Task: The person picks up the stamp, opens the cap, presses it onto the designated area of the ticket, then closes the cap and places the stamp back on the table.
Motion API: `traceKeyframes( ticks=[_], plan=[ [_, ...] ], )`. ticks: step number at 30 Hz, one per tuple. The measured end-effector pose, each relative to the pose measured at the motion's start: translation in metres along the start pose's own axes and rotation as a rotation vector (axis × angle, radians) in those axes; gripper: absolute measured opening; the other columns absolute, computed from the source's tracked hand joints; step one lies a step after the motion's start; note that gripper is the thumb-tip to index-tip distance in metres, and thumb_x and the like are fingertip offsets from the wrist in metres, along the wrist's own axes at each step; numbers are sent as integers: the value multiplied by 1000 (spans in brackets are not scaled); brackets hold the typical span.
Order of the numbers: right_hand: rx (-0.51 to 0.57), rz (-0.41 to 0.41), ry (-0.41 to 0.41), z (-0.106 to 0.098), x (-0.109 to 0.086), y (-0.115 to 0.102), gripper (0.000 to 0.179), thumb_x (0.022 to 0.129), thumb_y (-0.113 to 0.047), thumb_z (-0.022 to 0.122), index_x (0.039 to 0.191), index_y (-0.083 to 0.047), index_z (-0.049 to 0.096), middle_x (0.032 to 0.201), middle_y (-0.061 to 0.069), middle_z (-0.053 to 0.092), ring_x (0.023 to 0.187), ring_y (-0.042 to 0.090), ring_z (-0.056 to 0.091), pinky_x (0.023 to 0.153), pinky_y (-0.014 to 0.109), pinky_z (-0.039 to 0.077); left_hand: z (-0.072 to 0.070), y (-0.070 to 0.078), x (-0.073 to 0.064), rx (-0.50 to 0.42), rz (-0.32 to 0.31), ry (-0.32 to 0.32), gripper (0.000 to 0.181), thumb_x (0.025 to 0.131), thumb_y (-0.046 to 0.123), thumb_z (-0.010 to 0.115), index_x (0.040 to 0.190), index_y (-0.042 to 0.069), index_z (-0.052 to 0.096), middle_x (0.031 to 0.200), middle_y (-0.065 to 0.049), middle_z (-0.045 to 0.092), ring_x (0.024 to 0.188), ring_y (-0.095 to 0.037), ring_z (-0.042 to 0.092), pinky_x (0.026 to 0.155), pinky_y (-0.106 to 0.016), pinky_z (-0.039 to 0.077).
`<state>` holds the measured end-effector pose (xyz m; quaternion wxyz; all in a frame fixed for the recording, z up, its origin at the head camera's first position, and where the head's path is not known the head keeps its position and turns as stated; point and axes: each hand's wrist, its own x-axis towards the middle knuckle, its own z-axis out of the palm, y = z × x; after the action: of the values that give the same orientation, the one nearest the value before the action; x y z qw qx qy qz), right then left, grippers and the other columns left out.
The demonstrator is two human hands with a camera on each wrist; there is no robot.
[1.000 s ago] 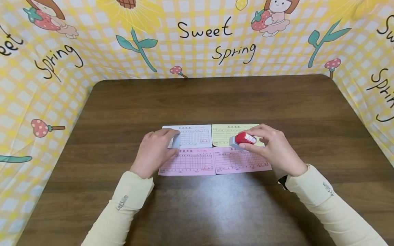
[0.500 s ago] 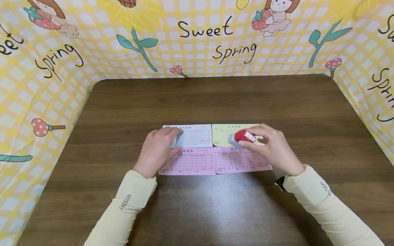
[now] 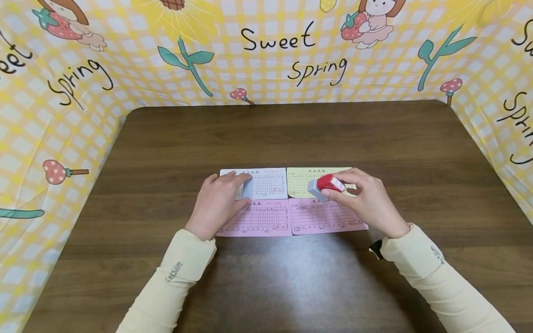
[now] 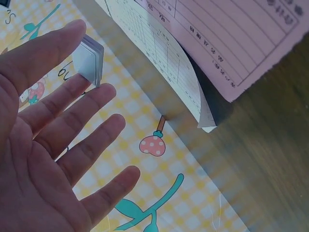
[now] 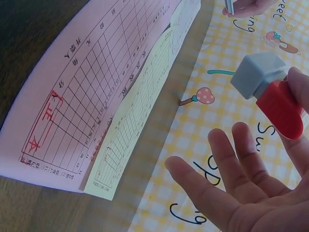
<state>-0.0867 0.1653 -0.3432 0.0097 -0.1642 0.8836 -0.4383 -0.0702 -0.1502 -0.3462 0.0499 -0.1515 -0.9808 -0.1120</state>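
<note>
Between thumb and fingertip my left hand (image 3: 218, 199) pinches a small grey stamp cap (image 4: 89, 60), held above the left slips. My right hand (image 3: 372, 199) grips a red self-inking stamp (image 3: 331, 183) by its body, with the other fingers spread in the right wrist view. The stamp's grey block end (image 5: 258, 75) points left, toward the cap but well apart from it. Beneath lie a white receipt slip (image 3: 268, 185), a yellow slip (image 3: 296, 182) and two pink slips, left (image 3: 254, 224) and right (image 3: 310, 224). Red stamped boxes mark the white and both pink slips.
The slips lie edge to edge on a dark wooden table (image 3: 270, 138). A yellow checked cloth (image 3: 266, 60) with printed figures and lettering rises around its back and sides. A black band (image 3: 376, 249) shows at the right cuff.
My left hand has shifted a little to the right with the cap. The right hand has drifted very slightly left, still gripping the stamp. The slips have stayed put.
</note>
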Motion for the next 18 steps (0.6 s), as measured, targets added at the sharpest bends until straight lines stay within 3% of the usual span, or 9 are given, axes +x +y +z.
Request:
traceKeyframes(
  ticks=[8, 18],
  plan=[
    [9, 9, 2, -1, 0, 0, 28, 86, -15, 84, 112, -9, 77, 110, 4, 68, 99, 22, 60, 88, 49, 57, 1, 2, 1, -26, 30, 52, 55, 77, 17, 90, 127, 4, 69, 125, -16, 70, 117, -32, 65, 105, -60, 43],
    [31, 44, 0, -1, -1, -1, 29, 89, -22, 81, 115, -8, 76, 110, 5, 67, 101, 24, 59, 90, 50, 57, 2, 7, 2, -40, 26, 50, 56, 78, 19, 90, 128, 5, 69, 126, -16, 70, 118, -31, 65, 106, -61, 41]
  ],
)
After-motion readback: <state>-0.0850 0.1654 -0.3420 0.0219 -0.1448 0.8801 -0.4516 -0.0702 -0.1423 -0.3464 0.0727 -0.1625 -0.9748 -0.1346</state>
